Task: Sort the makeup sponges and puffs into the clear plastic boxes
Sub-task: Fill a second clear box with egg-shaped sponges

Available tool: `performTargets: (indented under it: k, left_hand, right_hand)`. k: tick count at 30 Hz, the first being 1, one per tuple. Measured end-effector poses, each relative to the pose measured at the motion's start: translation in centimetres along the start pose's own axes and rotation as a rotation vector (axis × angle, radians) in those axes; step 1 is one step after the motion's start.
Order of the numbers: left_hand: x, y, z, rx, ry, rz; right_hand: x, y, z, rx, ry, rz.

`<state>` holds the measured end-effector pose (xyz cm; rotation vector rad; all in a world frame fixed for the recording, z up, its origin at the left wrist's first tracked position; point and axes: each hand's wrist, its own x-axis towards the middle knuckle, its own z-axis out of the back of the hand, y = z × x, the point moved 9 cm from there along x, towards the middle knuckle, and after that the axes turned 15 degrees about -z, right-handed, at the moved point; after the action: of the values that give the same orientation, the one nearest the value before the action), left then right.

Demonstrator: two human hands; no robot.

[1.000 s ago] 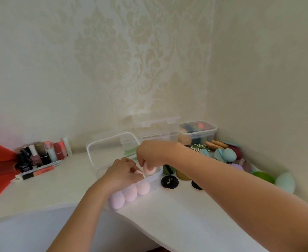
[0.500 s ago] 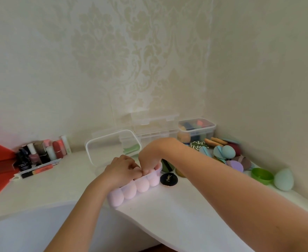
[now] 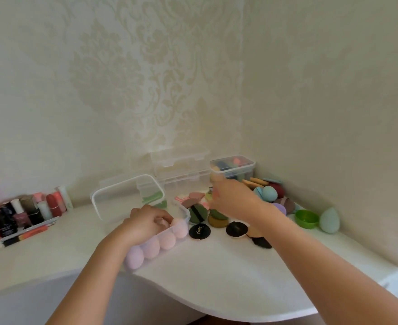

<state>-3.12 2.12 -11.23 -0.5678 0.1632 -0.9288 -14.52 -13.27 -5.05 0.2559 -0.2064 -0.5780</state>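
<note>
A clear plastic box (image 3: 186, 215) near the table's front edge holds a row of pink egg-shaped sponges (image 3: 167, 240); its lid (image 3: 113, 195) stands open behind it. My left hand (image 3: 147, 222) lies over the box with fingers curled on its rim and the sponges. Blurred, my right hand (image 3: 232, 200) hovers over the pile of loose puffs to the right, and I see nothing in it. Below it lie two black round puffs (image 3: 199, 231), a dark green puff (image 3: 197, 213) and a mustard one (image 3: 218, 222).
A second clear box (image 3: 245, 171) with mixed sponges stands in the corner, beside an empty clear organizer (image 3: 181, 170). More sponges lie along the right wall: a teal egg (image 3: 269, 193), a mint one (image 3: 329, 220), a green cup (image 3: 307, 219). Cosmetics bottles (image 3: 29, 212) crowd the left.
My right hand has let go of a pink sponge into the box and moved right, over the puff pile. My left hand has stayed on the box.
</note>
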Motion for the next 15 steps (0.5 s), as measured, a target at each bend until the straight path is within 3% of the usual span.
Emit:
performTargets:
  k: [3, 7, 10, 15]
  left_hand:
    - [0.1, -0.1, -0.1, -0.011, 0.000, 0.039]
    - [0.5, -0.3, -0.5, 0.095, 0.016, 0.063]
    - [0.6, -0.3, -0.5, 0.128, -0.027, 0.091]
    - [0.1, -0.2, -0.4, 0.077, -0.059, 0.107]
  right_hand:
    - [-0.2, -7.2, 0.6, -0.181, -0.043, -0.320]
    - [-3.4, -15.4, 1.3, -0.277, 0.042, -0.737]
    - [-5.0, -19.1, 1.3, -0.362, 0.037, -0.811]
    - [-5.4, -19.8, 2.1, -0.452, -0.026, -0.774]
